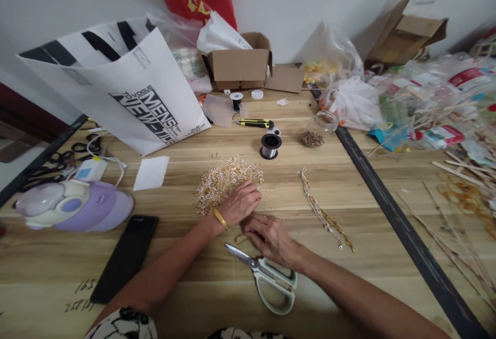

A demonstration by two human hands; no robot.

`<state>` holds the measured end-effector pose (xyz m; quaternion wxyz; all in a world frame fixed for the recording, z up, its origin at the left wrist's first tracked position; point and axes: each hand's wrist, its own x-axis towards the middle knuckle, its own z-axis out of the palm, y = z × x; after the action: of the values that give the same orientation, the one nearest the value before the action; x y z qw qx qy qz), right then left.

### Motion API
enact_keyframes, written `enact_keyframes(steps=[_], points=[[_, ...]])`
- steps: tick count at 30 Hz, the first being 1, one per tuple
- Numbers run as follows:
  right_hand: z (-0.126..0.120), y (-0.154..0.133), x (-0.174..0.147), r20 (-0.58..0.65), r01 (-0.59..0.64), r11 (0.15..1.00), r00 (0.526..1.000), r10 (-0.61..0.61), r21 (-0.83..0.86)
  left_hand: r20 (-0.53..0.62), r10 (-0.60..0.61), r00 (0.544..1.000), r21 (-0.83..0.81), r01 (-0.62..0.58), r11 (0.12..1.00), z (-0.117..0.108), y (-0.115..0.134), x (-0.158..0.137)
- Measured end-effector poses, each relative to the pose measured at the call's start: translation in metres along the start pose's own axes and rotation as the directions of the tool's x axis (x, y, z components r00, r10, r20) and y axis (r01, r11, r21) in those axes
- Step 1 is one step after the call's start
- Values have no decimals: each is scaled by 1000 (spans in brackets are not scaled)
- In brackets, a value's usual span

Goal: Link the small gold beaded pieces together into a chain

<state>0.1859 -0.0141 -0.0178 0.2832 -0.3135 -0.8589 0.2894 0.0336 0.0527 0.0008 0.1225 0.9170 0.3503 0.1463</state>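
My left hand, with a gold bangle at the wrist, lies against the right edge of a pile of gold and clear links. Its fingers are bent down and closed; what they pinch is hidden. Just below it, my right hand has its fingers curled together, with a short gold chain showing beside the fingertips. The rest of that chain is covered by the hands. White-handled scissors, blades slightly apart, lie close under my right hand. Gold and silver chains lie to the right.
Behind the pile are a wire spool, a yellow-black cutter knife and a jar of beads. A phone, purple bottle and white bag stand left. A black strip runs along the right; bottles and sticks lie beyond.
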Motion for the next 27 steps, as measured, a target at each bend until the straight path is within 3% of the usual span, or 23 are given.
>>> enact_keyframes(steps=[27], points=[[1, -1, 0, 29, -57, 995, 998, 55, 85, -25, -42, 999, 2, 42, 999, 2, 2, -4]])
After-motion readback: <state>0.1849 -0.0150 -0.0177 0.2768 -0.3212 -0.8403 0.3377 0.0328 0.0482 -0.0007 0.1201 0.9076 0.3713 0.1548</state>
